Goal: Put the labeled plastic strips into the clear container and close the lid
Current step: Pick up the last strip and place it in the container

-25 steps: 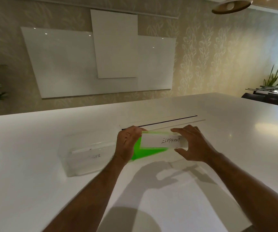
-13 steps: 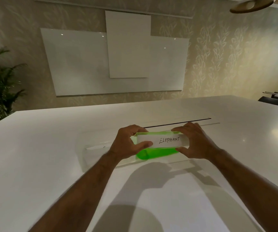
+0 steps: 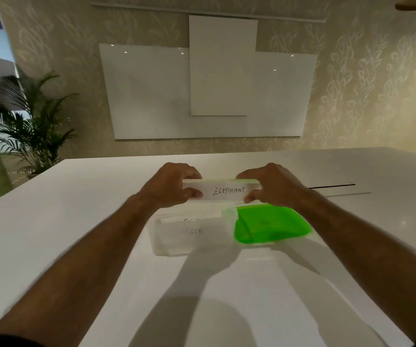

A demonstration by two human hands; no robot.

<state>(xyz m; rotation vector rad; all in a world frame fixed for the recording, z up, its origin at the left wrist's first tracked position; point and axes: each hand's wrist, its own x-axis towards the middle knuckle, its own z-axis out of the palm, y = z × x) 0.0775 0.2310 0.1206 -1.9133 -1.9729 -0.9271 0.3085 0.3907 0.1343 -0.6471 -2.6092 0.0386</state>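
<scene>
A clear plastic strip point(image 3: 223, 191) with a white label reading ELEPHANT is held level above the table. My left hand point(image 3: 171, 186) pinches its left end and my right hand point(image 3: 272, 184) pinches its right end. Just below and nearer to me lies the clear container point(image 3: 191, 236), open, with at least one labeled strip inside; its writing is blurred. The container's green lid point(image 3: 272, 225) lies flat to its right, beside the box.
The white table point(image 3: 76, 211) carries a dark cable slot point(image 3: 332, 186) at the right behind my right hand. A potted palm point(image 3: 34, 126) stands off the table's left corner. Whiteboards point(image 3: 201, 91) hang on the far wall.
Both hands have lifted the ELEPHANT strip up and away from the container, so the green lid and open box now show below it. The view has also swung left.
</scene>
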